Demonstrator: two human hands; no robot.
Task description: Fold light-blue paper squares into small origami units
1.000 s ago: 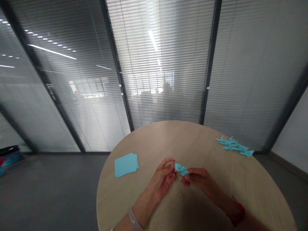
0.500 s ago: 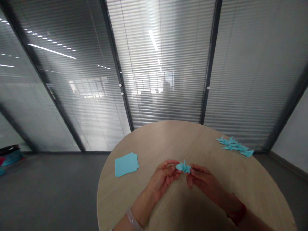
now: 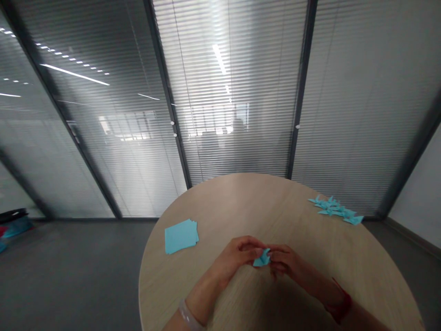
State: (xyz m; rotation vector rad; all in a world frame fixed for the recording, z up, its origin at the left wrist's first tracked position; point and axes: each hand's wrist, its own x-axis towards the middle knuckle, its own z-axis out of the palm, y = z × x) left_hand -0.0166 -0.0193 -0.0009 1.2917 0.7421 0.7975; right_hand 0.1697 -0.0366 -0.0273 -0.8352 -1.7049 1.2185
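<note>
Between my two hands, just above the near middle of the table, is a small folded blue paper crane (image 3: 262,259), its far side partly hidden by fingers. My left hand (image 3: 237,253) pinches it from the left, thumb on the near side and fingers curled behind. From the right, my right hand (image 3: 287,261) grips its edge with the fingertips. To the left lies a stack of square blue paper sheets (image 3: 181,236), slightly fanned at its right edge. Several finished blue paper cranes (image 3: 334,209) lie in a cluster near the table's far right edge.
The round wooden table (image 3: 241,202) has a curved edge close to a glass wall with blinds (image 3: 241,151). Grey floor (image 3: 86,271) surrounds it. A dark-rimmed blue object (image 3: 17,223) stands on the floor at far left.
The crane has been turned and lowered slightly toward me, its wings no longer spread sideways between the hands. My hands have come closer together, the left turned more palm-down.
</note>
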